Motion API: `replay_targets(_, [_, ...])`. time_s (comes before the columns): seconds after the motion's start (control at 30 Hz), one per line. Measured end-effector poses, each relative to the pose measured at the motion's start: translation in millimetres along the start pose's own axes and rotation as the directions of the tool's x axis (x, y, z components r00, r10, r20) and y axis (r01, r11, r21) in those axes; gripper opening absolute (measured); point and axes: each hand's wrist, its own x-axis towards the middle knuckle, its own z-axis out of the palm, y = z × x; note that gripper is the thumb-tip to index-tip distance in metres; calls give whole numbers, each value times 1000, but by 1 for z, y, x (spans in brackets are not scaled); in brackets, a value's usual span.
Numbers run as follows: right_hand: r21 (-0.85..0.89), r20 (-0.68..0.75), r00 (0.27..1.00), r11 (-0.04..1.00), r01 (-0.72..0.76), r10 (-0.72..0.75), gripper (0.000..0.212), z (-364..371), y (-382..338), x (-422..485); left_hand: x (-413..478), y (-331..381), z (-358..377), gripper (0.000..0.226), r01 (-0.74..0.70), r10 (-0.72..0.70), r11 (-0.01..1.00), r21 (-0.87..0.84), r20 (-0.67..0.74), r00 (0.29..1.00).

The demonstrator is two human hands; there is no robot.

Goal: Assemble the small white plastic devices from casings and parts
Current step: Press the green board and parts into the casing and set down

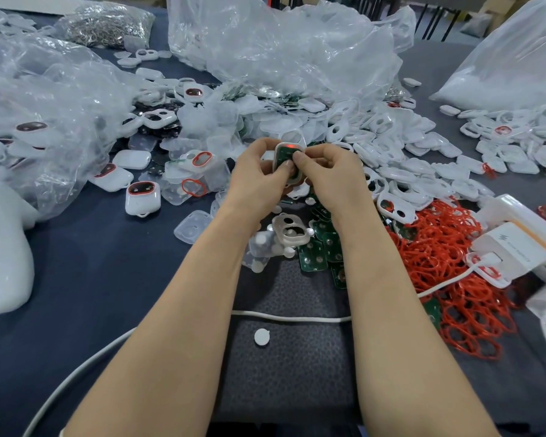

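Desk (108, 279) is pretty much buried in parts. Left hand (256, 178) and right hand (331, 178) both pinch one small white device (289, 154) over the middle of the mess, thumbs pressed on its green board, with a red light glowing near its top edge. Loose white casings (397, 146) heaped just behind, green circuit boards (320, 247) under the wrists, red rings (448, 272) piled on the right, crumpled clear bags (281, 52) further back.

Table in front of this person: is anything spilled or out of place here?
Mostly loose heaps. One white disc lies alone on the dark mat, apart from the piles. A white cable crosses the red rings. Nothing looks broken. The left hand and right hand grip one device.
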Motion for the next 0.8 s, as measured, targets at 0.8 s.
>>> replay_targets(0.8, [-24, -25, 1000, 1000, -2, 1, 13, -5, 1, 1, -1, 0, 1, 22, 45, -36, 995, -84, 101, 994])
